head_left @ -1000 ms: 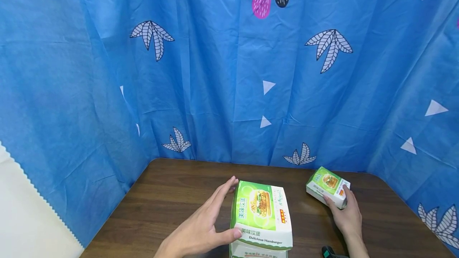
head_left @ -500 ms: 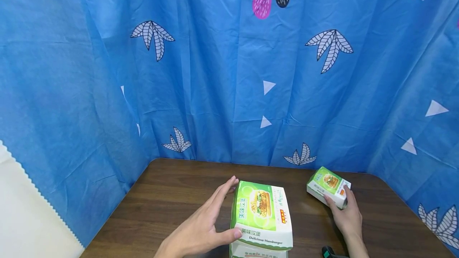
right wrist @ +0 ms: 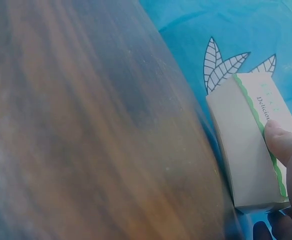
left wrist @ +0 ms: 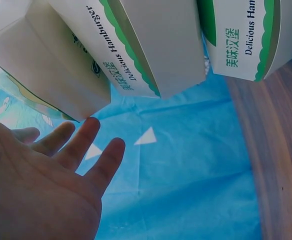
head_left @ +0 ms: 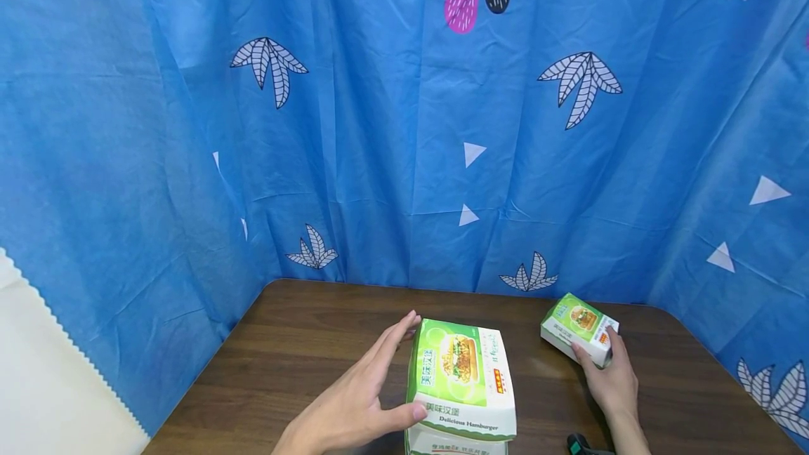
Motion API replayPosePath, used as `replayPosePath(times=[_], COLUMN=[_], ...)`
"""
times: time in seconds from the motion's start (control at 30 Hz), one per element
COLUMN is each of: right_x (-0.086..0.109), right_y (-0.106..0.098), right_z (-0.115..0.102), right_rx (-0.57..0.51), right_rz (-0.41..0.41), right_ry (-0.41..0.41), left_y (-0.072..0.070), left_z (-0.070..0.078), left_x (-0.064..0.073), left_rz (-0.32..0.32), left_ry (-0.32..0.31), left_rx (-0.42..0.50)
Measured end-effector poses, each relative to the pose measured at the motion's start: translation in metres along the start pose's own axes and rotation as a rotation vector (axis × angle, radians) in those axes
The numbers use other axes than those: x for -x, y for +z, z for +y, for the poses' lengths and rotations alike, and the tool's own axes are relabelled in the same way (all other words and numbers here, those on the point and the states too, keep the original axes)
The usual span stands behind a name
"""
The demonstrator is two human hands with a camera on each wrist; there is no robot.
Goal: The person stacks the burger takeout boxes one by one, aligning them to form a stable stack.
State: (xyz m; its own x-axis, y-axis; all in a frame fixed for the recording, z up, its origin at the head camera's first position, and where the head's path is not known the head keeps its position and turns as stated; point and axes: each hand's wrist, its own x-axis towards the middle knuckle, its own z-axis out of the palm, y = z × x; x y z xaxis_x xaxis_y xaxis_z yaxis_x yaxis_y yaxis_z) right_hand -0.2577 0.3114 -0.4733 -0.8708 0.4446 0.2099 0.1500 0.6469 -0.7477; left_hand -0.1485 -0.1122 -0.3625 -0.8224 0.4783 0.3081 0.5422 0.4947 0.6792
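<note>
A green and white hamburger box (head_left: 458, 371) tops a stack at the front centre of the table, above another box (head_left: 455, 443) cut off by the head view's lower edge. My left hand (head_left: 354, 399) is at the stack's left side with fingers extended and the thumb at the top box's front. In the left wrist view, several boxes (left wrist: 161, 50) stand close together above the spread fingers (left wrist: 106, 165). Farther right, my right hand (head_left: 613, 378) grips a similar hamburger box (head_left: 571, 325). Its thumb (right wrist: 281, 140) presses the printed side; the other fingers are partly hidden.
The dark wooden table (head_left: 303, 343) runs back to a patterned blue curtain (head_left: 379, 160). White cloth (head_left: 50, 371) hangs at the left. A small black object with a green patch (head_left: 578, 444) shows beside the right forearm.
</note>
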Motion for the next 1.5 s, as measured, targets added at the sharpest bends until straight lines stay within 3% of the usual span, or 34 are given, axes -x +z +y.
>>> replayPosePath(times=[0.3,0.53,1.0,1.5], right_x=[0.000,0.000,0.001,0.002], right_y=[0.000,0.000,0.001,0.002], right_z=[0.000,-0.001,-0.004,-0.011], right_rx=[0.005,0.002,-0.014,-0.016], right_rz=[-0.002,-0.009,-0.024,0.014], right_ry=[0.011,0.030,0.049,0.049], left_y=[-0.002,0.000,-0.001,-0.002], left_z=[0.003,0.000,0.003,0.004], left_x=[-0.001,0.000,0.000,0.000], left_rz=[-0.018,-0.002,-0.017,-0.019], left_ry=[-0.053,-0.006,-0.041,-0.044], left_rx=[0.035,0.008,0.030,0.018])
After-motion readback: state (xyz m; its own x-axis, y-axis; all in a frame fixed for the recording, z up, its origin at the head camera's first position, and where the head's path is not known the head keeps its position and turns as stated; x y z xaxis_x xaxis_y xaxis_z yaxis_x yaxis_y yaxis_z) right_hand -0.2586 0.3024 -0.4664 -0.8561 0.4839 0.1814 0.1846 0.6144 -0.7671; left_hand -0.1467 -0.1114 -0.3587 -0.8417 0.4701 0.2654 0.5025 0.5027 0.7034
